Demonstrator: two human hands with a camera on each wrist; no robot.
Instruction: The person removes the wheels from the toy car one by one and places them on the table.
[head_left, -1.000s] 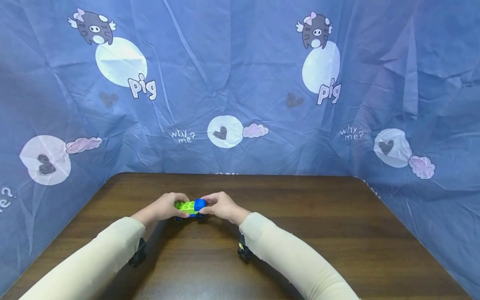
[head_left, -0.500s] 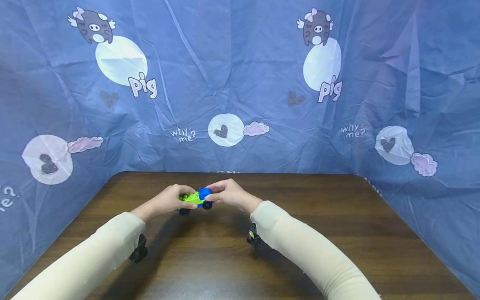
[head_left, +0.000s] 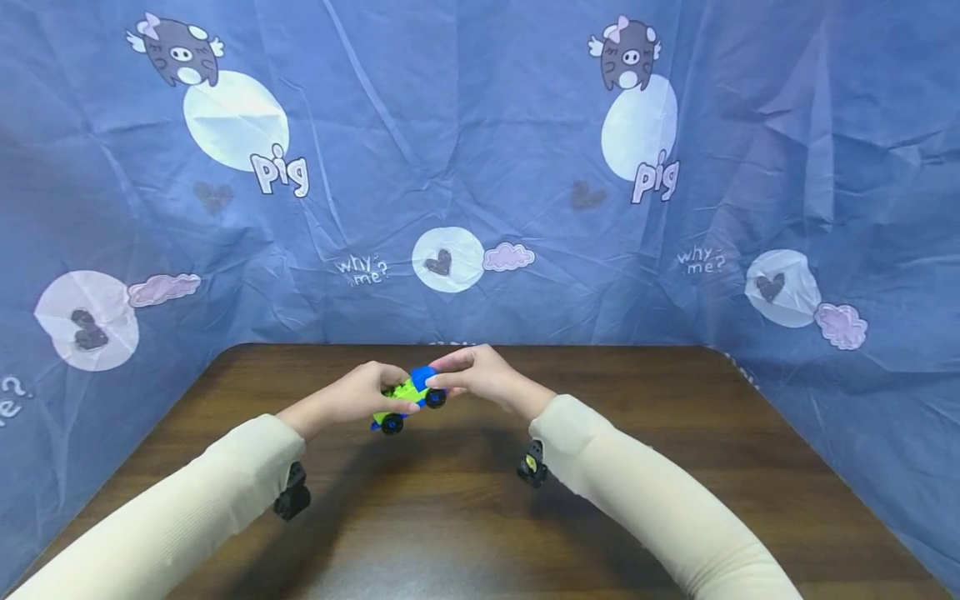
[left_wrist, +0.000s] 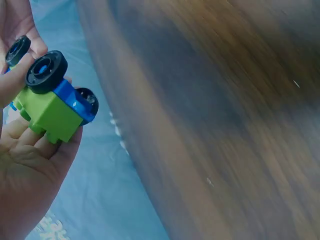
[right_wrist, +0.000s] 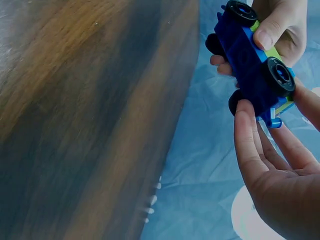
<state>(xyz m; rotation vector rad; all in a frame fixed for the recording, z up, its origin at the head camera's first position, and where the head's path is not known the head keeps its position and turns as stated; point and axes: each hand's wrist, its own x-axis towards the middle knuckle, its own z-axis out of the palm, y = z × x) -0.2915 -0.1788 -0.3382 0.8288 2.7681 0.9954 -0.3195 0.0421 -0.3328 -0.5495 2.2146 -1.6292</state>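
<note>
A toy car [head_left: 408, 396] built of bricks, lime green with a blue front block and blue base, is held above the table between both hands. My left hand [head_left: 363, 392] grips its green rear part, thumb along the near side. At the blue front end, my right hand [head_left: 483, 379] pinches the car with thumb and fingers. In the left wrist view the green back end and black wheels [left_wrist: 46, 72] show. The right wrist view shows the car's dark blue underside [right_wrist: 245, 57], tilted, with a right finger against a front wheel. The car's far side is partly hidden by fingers.
Below the hands spreads a brown wood-grain table [head_left: 420, 517]. Behind and beside it hangs a blue cloth [head_left: 480, 167] printed with pigs, hearts and clouds. Black wrist devices [head_left: 292, 493] hang under both cream sleeves [head_left: 637, 492].
Both hands have lifted the toy car up off the table and carried it to the right. Its blue front end has tipped upward, so the car now slants. Both hands still hold it.
</note>
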